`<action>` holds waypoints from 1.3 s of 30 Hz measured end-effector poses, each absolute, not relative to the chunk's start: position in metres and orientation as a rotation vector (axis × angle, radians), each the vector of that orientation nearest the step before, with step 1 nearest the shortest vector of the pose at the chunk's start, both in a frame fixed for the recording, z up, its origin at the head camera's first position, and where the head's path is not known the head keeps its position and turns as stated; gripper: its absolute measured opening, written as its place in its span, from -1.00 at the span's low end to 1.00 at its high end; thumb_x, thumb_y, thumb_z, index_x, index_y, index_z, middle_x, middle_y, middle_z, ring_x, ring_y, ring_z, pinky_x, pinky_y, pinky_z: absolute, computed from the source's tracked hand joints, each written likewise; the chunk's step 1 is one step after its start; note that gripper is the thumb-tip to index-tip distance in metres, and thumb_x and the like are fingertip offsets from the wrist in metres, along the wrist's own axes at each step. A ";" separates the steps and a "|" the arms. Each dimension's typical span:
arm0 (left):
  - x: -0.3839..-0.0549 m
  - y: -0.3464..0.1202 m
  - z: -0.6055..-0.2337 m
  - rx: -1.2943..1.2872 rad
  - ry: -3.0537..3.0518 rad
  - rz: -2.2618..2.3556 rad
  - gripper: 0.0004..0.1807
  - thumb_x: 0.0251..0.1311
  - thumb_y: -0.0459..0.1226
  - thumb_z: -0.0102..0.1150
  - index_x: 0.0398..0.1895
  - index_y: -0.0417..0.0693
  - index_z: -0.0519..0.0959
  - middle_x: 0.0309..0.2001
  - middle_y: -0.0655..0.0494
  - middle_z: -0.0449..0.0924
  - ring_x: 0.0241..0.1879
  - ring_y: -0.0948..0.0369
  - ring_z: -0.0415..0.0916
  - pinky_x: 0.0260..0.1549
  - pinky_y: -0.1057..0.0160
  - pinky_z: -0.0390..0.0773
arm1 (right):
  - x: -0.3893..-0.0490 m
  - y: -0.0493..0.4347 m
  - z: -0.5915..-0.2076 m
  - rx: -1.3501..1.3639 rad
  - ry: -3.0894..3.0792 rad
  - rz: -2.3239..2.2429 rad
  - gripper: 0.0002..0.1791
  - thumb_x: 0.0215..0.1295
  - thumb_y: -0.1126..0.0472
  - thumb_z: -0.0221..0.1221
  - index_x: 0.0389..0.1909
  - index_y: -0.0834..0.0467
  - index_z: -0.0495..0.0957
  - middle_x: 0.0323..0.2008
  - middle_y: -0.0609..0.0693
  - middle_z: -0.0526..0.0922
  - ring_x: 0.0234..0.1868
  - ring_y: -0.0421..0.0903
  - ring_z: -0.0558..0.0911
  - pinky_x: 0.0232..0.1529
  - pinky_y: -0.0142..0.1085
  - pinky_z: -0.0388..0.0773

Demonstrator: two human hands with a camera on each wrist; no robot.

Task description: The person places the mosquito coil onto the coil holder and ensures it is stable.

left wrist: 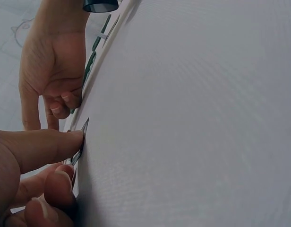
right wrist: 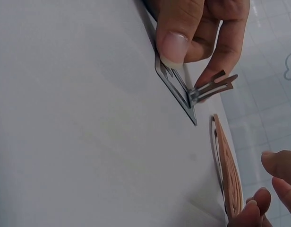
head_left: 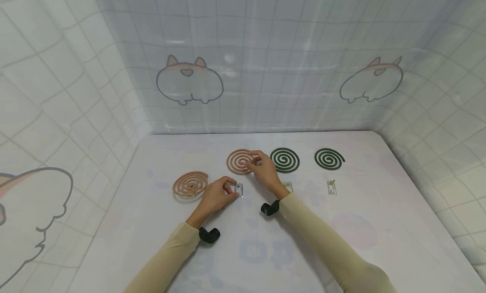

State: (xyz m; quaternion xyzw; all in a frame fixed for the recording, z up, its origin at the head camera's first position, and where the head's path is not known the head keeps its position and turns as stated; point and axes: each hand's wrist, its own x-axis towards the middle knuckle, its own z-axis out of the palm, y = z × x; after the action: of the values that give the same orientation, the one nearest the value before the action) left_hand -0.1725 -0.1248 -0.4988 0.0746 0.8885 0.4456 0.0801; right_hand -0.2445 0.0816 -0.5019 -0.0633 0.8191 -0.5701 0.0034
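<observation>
My left hand (head_left: 217, 196) pinches a small metal mosquito-coil stand (head_left: 241, 190) between thumb and finger, against the table. Its forked prong (right wrist: 214, 89) sticks up from the flat frame in the right wrist view. Farther back lies a brown mosquito coil (head_left: 228, 163), flat on the table. Over this coil's right side is my right hand (head_left: 264, 171), thumb and fingers apart, fingertips right at the rings. Part of the coil is hidden beneath those fingers. To the left, a second brown coil (head_left: 175, 187) rests raised and slightly tilted on its stand, which is mostly covered.
Two dark green coils (head_left: 298, 160) lie to the right of my right hand. Below the far-right one is another metal stand (head_left: 332, 187); a further stand (head_left: 288, 186) shows partly behind my right wrist. A tiled-pattern curtain (head_left: 265, 94) closes off the table's far edge.
</observation>
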 end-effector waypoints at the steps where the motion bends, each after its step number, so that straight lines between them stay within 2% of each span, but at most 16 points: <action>1: -0.173 -0.125 -0.499 0.223 2.658 1.332 -0.57 0.14 -0.25 0.53 0.07 -0.04 0.63 -0.41 0.22 0.60 -0.73 0.26 0.46 -0.73 0.32 0.42 | -0.245 0.082 -0.502 -0.199 2.570 -1.782 -0.54 0.38 0.13 0.36 0.26 0.05 0.56 -0.10 0.10 0.62 -0.48 -0.09 0.57 -0.53 -0.31 0.53; 9: -0.173 -0.125 -0.499 0.219 2.653 1.342 -0.59 0.14 -0.25 0.53 0.05 -0.02 0.63 -0.42 0.23 0.59 -0.75 0.27 0.43 -0.78 0.33 0.39 | -0.251 0.082 -0.499 -0.168 2.644 -1.719 -0.57 0.35 0.13 0.39 0.21 0.05 0.60 -0.07 0.14 0.61 -0.45 -0.08 0.58 -0.51 -0.30 0.54; 22: -0.172 -0.125 -0.498 0.204 2.649 1.364 -0.68 0.13 -0.24 0.53 -0.08 -0.01 0.65 -0.44 0.23 0.59 -0.74 0.27 0.46 -0.75 0.32 0.41 | -0.259 0.082 -0.501 -0.110 2.684 -1.625 -0.53 0.33 0.10 0.40 0.22 0.05 0.58 0.01 0.19 0.59 -0.43 -0.01 0.64 -0.50 -0.29 0.60; 26: -0.172 -0.124 -0.498 0.203 2.643 1.372 -0.69 0.13 -0.23 0.53 -0.09 -0.01 0.66 -0.44 0.23 0.59 -0.74 0.27 0.45 -0.74 0.32 0.41 | -0.262 0.082 -0.500 -0.080 2.707 -1.582 -0.53 0.32 0.09 0.42 0.22 0.03 0.59 0.03 0.20 0.60 -0.26 0.03 0.64 -0.42 -0.25 0.61; 31: -0.172 -0.124 -0.499 0.203 2.654 1.365 -0.69 0.11 -0.22 0.55 -0.10 -0.02 0.66 -0.45 0.24 0.59 -0.74 0.28 0.45 -0.73 0.32 0.42 | -0.264 0.081 -0.500 -0.070 2.760 -1.523 -0.51 0.27 0.10 0.46 0.20 0.04 0.61 0.07 0.21 0.60 0.04 0.08 0.55 -0.21 -0.14 0.58; 39: -0.172 -0.123 -0.497 0.190 2.653 1.371 -0.68 0.09 -0.22 0.56 -0.11 -0.03 0.67 -0.45 0.22 0.59 -0.73 0.26 0.47 -0.70 0.30 0.45 | -0.265 0.077 -0.496 -0.073 2.839 -1.269 -0.21 0.18 -0.06 0.50 0.36 0.20 0.47 0.05 0.26 0.51 0.04 0.11 0.49 -0.05 -0.05 0.53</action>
State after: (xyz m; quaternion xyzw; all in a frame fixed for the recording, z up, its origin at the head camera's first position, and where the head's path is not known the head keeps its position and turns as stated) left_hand -0.1720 -0.1232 -0.4974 0.0632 0.8842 0.4567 0.0745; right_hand -0.2651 0.0769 -0.4961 -0.0235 0.9126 -0.4079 0.0155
